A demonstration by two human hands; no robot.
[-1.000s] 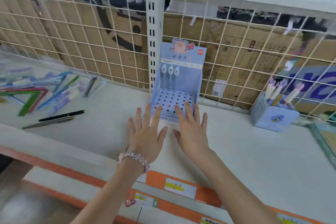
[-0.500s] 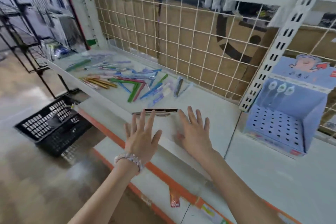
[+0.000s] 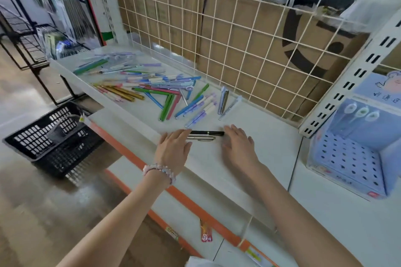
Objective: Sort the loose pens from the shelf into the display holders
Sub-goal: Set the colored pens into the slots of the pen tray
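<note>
Several loose pens (image 3: 152,89) in green, blue, pink, gold and lilac lie scattered on the white shelf (image 3: 271,143). Nearer me lie a black pen (image 3: 208,133) and a silver pen (image 3: 202,138), side by side. My left hand (image 3: 173,149) lies flat with straight fingers, its fingertips at the left ends of these two pens. My right hand (image 3: 238,147) is flat too, just right of the black pen's tip. Neither hand holds anything. A light blue display holder (image 3: 351,158) with a perforated base stands at the right.
A wire grid (image 3: 227,34) backs the shelf, with cardboard boxes behind it. A slotted upright post (image 3: 351,80) stands left of the holder. A black plastic basket (image 3: 52,138) sits on the floor at the left. Dark metal racks (image 3: 26,28) stand far left.
The view has swung left from the blue holder to the pen pile. Both hands have moved left along the shelf, from in front of the holder to the black and silver pens, staying flat.
</note>
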